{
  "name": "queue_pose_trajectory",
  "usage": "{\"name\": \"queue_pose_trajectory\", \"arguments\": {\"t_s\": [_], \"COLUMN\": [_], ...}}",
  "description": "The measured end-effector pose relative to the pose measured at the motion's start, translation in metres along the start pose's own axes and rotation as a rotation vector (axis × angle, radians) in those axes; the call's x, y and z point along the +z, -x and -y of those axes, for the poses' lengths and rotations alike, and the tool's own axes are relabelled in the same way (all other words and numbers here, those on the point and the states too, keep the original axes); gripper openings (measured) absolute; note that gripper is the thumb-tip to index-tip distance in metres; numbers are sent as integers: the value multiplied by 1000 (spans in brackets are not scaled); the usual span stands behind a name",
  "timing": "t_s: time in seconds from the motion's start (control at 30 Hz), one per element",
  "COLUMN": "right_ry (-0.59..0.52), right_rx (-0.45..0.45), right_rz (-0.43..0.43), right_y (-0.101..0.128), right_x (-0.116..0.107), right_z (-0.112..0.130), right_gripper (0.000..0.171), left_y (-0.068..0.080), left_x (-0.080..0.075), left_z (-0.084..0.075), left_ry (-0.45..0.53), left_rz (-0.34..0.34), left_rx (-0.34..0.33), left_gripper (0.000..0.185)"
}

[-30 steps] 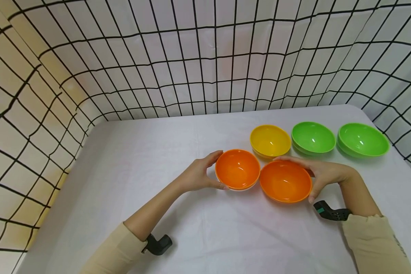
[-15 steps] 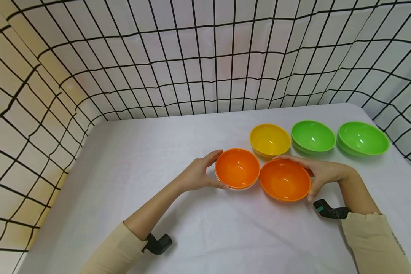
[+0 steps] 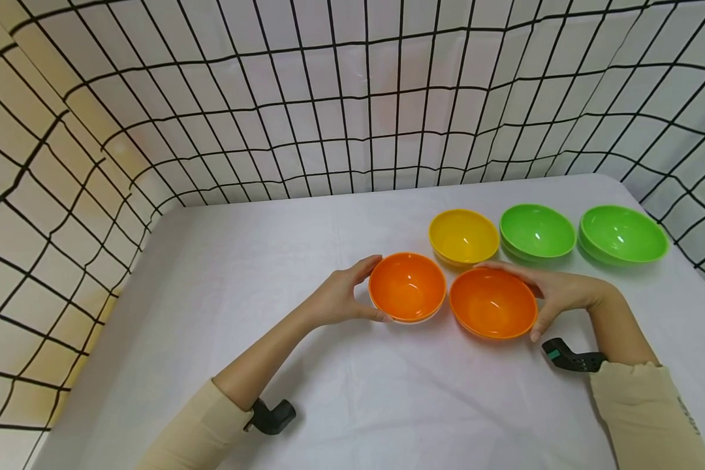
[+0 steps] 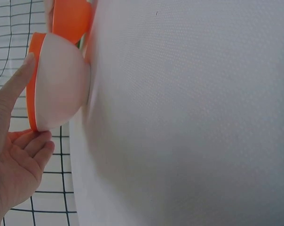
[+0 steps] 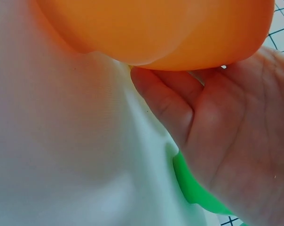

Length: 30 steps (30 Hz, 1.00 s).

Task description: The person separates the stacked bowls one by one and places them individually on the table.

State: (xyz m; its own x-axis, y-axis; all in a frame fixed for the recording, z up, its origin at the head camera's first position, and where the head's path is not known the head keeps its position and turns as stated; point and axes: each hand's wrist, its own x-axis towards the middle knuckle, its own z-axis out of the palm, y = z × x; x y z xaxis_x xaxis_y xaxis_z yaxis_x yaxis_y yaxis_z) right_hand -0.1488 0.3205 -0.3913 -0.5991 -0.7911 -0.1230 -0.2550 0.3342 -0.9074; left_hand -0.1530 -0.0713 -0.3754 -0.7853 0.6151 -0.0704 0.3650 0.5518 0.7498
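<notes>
My left hand (image 3: 352,297) holds the smaller bowl (image 3: 407,287) by its side, thumb at the near rim and fingers at the far rim. This bowl is orange inside; in the left wrist view the bowl (image 4: 59,82) shows a white outer wall below an orange rim. To its right, my right hand (image 3: 564,297) grips a wider, all-orange bowl (image 3: 493,303), fingers round the far side and thumb at the near right. In the right wrist view the orange bowl (image 5: 156,33) lies against the fingers of the right hand (image 5: 226,117). A narrow gap parts the two bowls.
Behind them stand a yellow bowl (image 3: 463,238) and two green bowls, one in the middle (image 3: 537,232) and one at far right (image 3: 623,235). The table (image 3: 241,261) has a white cloth. Black netting (image 3: 341,104) rises along its back and sides.
My right hand has shifted slightly right with the wider orange bowl, which touched or nearly touched the smaller one before. The left hand and its bowl have hardly moved.
</notes>
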Motion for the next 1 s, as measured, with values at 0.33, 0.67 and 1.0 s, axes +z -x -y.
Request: {"name": "queue_pose_trajectory", "arguments": {"t_s": [0.33,0.67,1.0], "right_ry": [13,66,89], "right_rx": [32,75,150], "right_rz": [-5,-13,-42], "right_y": [0,0,0], "right_x": [-1,1,5], "right_z": [4,10,18], "right_gripper": [111,109,110], "left_y": [0,1,1], "left_x": [0,0,1], "left_z": [1,0,1], "left_ry": [4,8,14], "left_rz": [-2,-1,-6], "left_rx": [1,-6,5], "left_gripper": [100,100,100]}}
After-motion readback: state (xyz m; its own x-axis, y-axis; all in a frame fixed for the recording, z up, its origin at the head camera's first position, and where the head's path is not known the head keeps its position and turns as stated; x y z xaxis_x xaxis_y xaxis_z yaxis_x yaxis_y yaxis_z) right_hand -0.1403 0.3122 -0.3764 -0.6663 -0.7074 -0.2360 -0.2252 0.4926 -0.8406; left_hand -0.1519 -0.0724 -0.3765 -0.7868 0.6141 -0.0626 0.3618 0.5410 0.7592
